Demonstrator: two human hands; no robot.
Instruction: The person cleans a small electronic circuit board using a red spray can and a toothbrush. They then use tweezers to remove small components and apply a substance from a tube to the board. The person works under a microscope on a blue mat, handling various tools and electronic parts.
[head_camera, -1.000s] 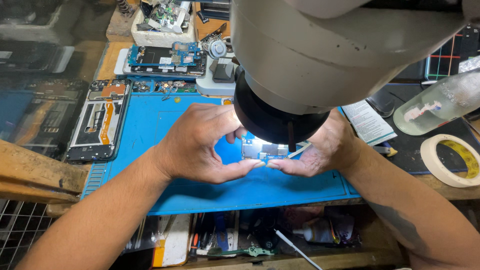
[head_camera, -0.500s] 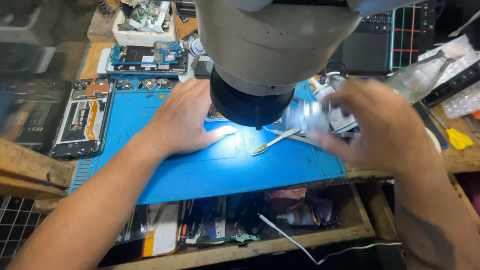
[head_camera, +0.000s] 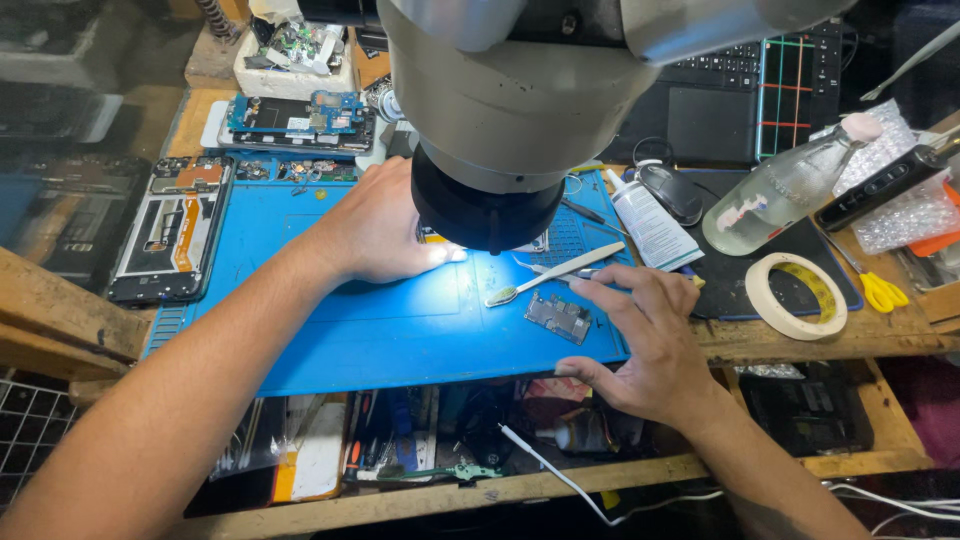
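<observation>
My left hand (head_camera: 375, 225) lies flat on the blue work mat (head_camera: 400, 330), its fingertips in the lit spot under the microscope head (head_camera: 490, 130); the thumb is hidden. I see nothing gripped in it. My right hand (head_camera: 650, 340) hovers with spread fingers over the mat's right front corner and holds nothing. Just left of its fingertips lies a small circuit board (head_camera: 558, 317). A white toothbrush (head_camera: 555, 272) and tweezers lie on the mat right behind the fingers.
An opened phone (head_camera: 165, 235) lies at the mat's left edge, with more circuit boards (head_camera: 290, 115) behind. To the right are a white tube (head_camera: 645, 215), a glass bottle (head_camera: 780, 190), a tape roll (head_camera: 797, 295) and yellow scissors (head_camera: 880, 290). A tool shelf (head_camera: 400, 440) sits below.
Both hands were together at a small board under the lens. My right hand then swung out to the right and now hovers low by the mat's corner; the board lies on the mat.
</observation>
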